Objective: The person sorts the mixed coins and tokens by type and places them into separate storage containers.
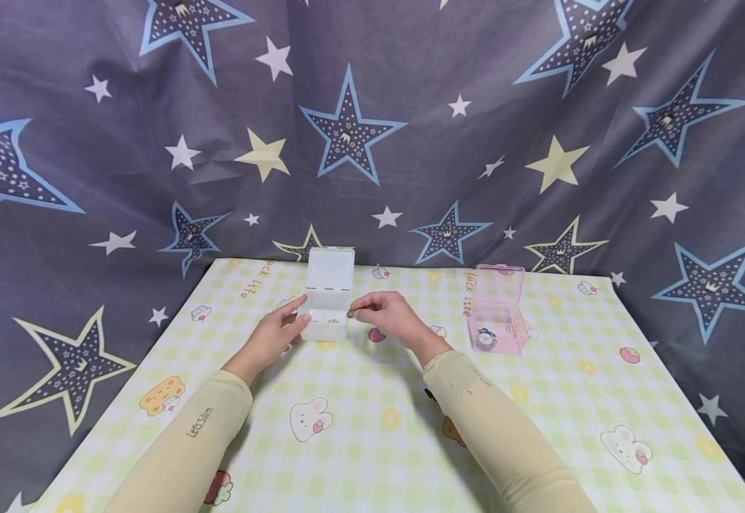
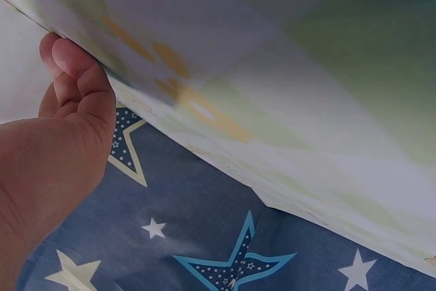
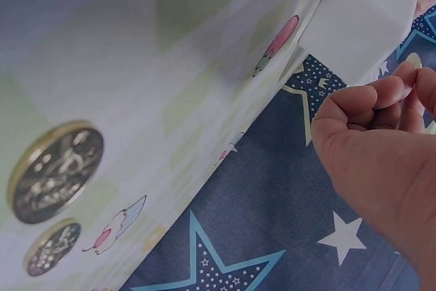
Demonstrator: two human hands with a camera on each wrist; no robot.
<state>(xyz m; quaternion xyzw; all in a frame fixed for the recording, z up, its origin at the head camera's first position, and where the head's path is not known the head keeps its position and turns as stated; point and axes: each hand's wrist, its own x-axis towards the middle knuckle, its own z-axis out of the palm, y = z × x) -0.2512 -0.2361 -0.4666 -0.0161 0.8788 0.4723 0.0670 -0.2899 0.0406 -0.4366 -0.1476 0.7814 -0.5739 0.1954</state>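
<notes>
A small white hinged box (image 1: pixel 326 330) stands on the table with its lid raised, and a few small gold-coloured pieces show inside. My left hand (image 1: pixel 274 333) holds the box at its left side, thumb near the front corner; the left wrist view shows the fingers (image 2: pixel 78 86) bent. Just right of the box's opening, my right hand (image 1: pixel 388 317) pinches a coin (image 3: pixel 414 60) between thumb and fingertips. Two more coins lie on the table in the right wrist view, a larger-looking one (image 3: pixel 56 172) and another (image 3: pixel 52 247).
A clear pink box (image 1: pixel 497 345) stands open at the right, with a round dark-and-white item (image 1: pixel 485 340) in it. The table wears a green checked cloth (image 1: pixel 372 456) with printed figures. A star-patterned curtain (image 1: pixel 410 185) hangs behind the table's far edge.
</notes>
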